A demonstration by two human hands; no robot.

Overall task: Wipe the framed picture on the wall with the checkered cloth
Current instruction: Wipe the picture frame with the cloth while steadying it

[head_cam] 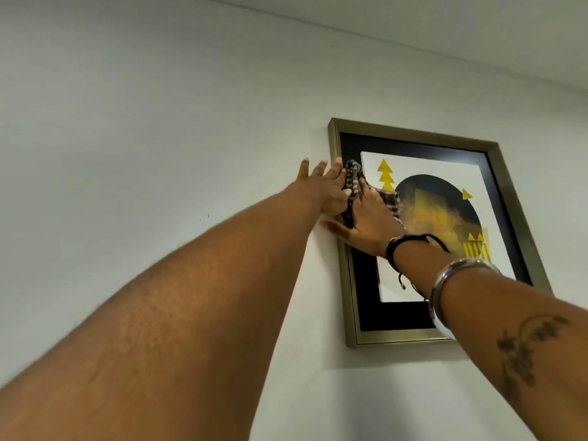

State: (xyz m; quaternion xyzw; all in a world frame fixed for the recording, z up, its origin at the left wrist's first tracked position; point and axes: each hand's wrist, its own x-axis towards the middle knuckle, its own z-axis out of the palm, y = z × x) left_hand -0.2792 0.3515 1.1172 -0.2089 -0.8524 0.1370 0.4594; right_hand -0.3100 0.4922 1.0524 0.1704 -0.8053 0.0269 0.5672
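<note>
A framed picture with a dull gold frame, black mat and yellow-and-black print hangs high on the white wall. The checkered cloth, dark brown and white, is bunched against the glass at the upper left of the picture. My right hand lies flat on the cloth and presses it to the glass, thumb out over the left frame edge. My left hand rests with spread fingers on the wall and the frame's left edge, its fingers touching the cloth's bunched end. Both arms reach up from below.
The white wall runs bare to the left of the frame, and the ceiling line slants across above it. A black cord bracelet and a silver bangle sit on my right wrist.
</note>
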